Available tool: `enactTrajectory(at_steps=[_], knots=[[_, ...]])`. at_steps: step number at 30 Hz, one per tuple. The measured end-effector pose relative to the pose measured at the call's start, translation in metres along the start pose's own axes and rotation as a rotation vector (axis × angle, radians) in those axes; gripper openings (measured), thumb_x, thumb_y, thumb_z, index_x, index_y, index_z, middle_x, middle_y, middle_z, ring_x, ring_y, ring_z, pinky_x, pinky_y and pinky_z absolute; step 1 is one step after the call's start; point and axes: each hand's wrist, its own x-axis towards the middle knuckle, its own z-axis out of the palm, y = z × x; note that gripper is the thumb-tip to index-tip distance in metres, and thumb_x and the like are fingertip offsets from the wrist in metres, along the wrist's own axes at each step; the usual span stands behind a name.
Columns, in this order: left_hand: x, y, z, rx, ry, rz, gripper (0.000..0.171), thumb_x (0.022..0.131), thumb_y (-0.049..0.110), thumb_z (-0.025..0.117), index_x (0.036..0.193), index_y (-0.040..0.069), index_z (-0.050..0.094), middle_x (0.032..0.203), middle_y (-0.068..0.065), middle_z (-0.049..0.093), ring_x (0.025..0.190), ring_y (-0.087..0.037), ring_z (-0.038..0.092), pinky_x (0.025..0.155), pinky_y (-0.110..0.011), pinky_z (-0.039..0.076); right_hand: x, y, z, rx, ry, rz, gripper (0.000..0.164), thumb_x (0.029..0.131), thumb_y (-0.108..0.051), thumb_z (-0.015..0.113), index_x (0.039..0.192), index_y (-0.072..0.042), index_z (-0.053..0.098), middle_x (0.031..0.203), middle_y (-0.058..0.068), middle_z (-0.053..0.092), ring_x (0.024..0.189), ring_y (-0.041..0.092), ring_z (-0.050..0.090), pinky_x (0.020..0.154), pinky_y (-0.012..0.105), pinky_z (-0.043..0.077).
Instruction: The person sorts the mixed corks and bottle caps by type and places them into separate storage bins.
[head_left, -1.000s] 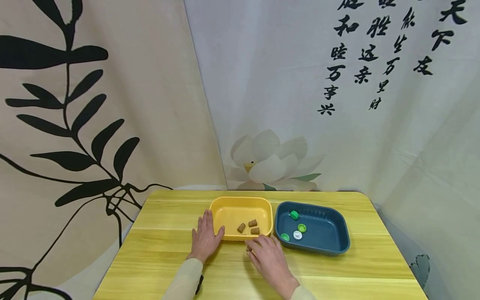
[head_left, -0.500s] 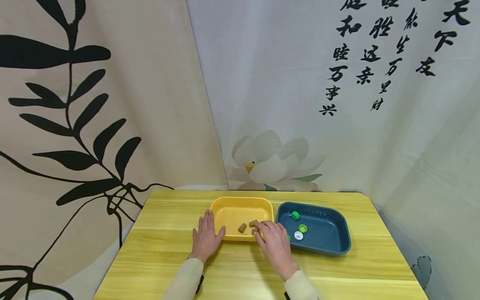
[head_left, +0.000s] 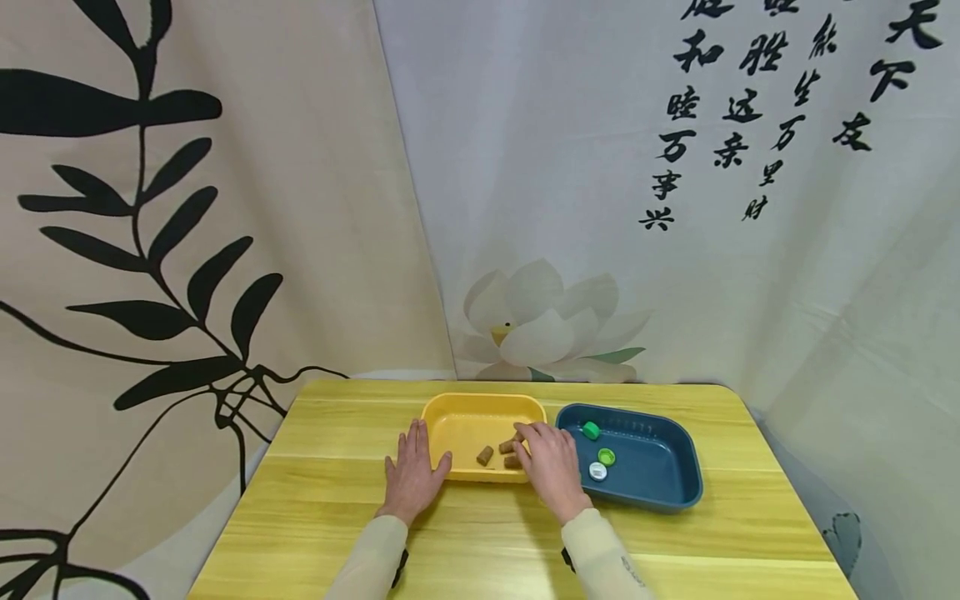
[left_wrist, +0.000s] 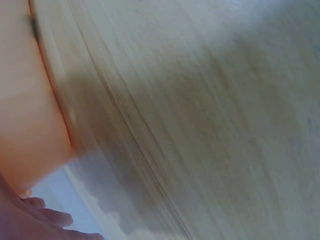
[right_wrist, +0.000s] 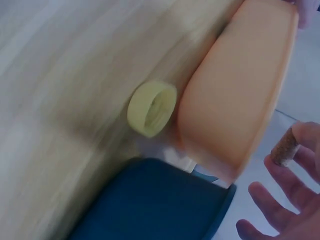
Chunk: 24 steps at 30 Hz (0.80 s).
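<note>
My right hand (head_left: 553, 468) reaches over the right side of the yellow tray (head_left: 450, 404) and pinches a cork (right_wrist: 285, 148) between thumb and fingers. Beneath it, other short brown corks lie on the tray floor, one of them a bit apart on the left (head_left: 485, 456). With fingers spread straight, my left hand (head_left: 412, 475) rests against the tray's left front corner. In the left wrist view, only some of that hand's fingers (left_wrist: 56, 217) show beside the tray wall.
Right of the yellow tray stands a dark blue tray (head_left: 652, 467). It holds green bottle caps (head_left: 606, 457) and a white cap (head_left: 597, 472). A pale yellow cap (right_wrist: 152, 108) lies on the wooden table (head_left: 300, 483) between the trays, hidden in the head view.
My right hand has moved from the yellow tray's front edge up over its right side, carrying the cork. It now covers the green cap at the blue tray's left. My left hand stays put.
</note>
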Motion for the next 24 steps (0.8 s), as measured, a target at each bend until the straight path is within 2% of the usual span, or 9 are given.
enactTrajectory(at_steps=[8,14,18,24], knots=[[0.0,0.001,-0.001,0.001,0.005,0.006,0.085,0.096,0.055,0.047,0.155,0.004,0.014,0.16,-0.014,0.014,0.141,-0.043,0.021,0.099,-0.076,0.018,0.006,0.011,0.008,-0.098,-0.057,0.033,0.035,0.084,-0.027,0.077,0.118,-0.019,0.07,0.107,0.003,0.069,0.106,0.031,0.06,0.095,0.065,0.038],[0.0,0.002,-0.001,0.002,0.007,0.009,0.084,0.096,0.053,0.048,0.155,0.004,0.014,0.16,-0.013,0.015,0.141,-0.043,0.021,0.1,-0.075,0.02,0.008,0.014,0.013,-0.145,-0.111,0.033,0.033,0.085,-0.029,0.076,0.115,-0.017,0.071,0.106,0.003,0.069,0.11,0.033,0.059,0.097,0.067,0.035],[0.0,0.001,0.001,0.014,0.005,0.009,0.084,0.096,0.054,0.048,0.155,0.004,0.014,0.16,-0.013,0.015,0.141,-0.043,0.021,0.099,-0.075,0.02,0.007,0.018,0.015,-0.157,-0.108,0.02,0.034,0.084,-0.03,0.076,0.116,-0.017,0.07,0.108,0.004,0.07,0.114,0.035,0.056,0.098,0.068,0.032],[0.001,0.0,0.001,0.008,0.0,-0.001,0.085,0.096,0.054,0.048,0.155,0.005,0.013,0.161,-0.012,0.012,0.141,-0.043,0.02,0.1,-0.075,0.018,0.004,0.02,0.01,-0.147,-0.077,0.0,0.041,0.086,-0.033,0.074,0.123,-0.017,0.067,0.122,0.005,0.065,0.122,0.037,0.051,0.1,0.068,0.031]])
